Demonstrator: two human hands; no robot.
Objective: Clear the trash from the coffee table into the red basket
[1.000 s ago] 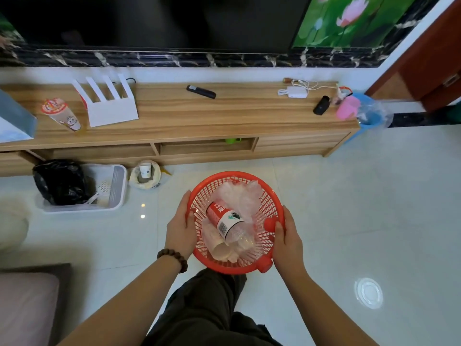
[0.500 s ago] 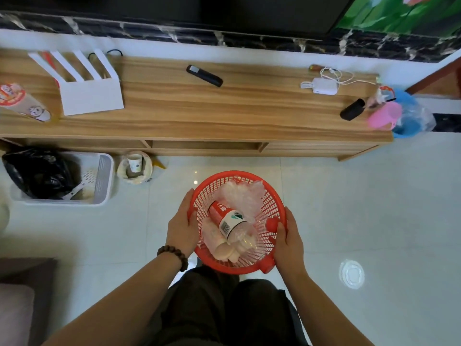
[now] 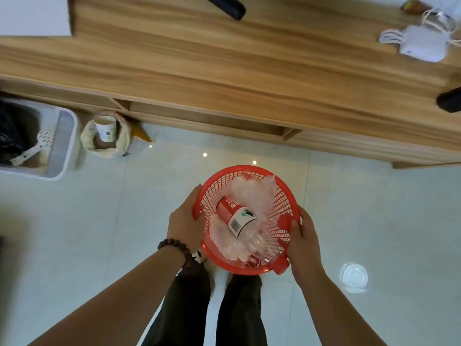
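I hold the round red basket (image 3: 287, 193) in front of me, above the white tiled floor and my legs. My left hand (image 3: 183, 218) grips its left rim and my right hand (image 3: 303, 237) grips its right rim by a red handle tab. Inside lie a clear plastic bottle with a red and white label (image 3: 235, 217), crumpled clear plastic wrap (image 3: 252, 189) at the far side and more pale wrapping (image 3: 224, 242) at the near side. The coffee table is not in view.
A long wooden TV cabinet (image 3: 224, 66) spans the top, with a black remote (image 3: 228, 7) and a white charger (image 3: 419, 46) on it. On the floor at left stand a white tray (image 3: 61, 143) and a small pouch holding a paper cup (image 3: 106, 134).
The view has tilted down and moved closer to the wooden cabinet. The basket stays in both hands with the same contents.
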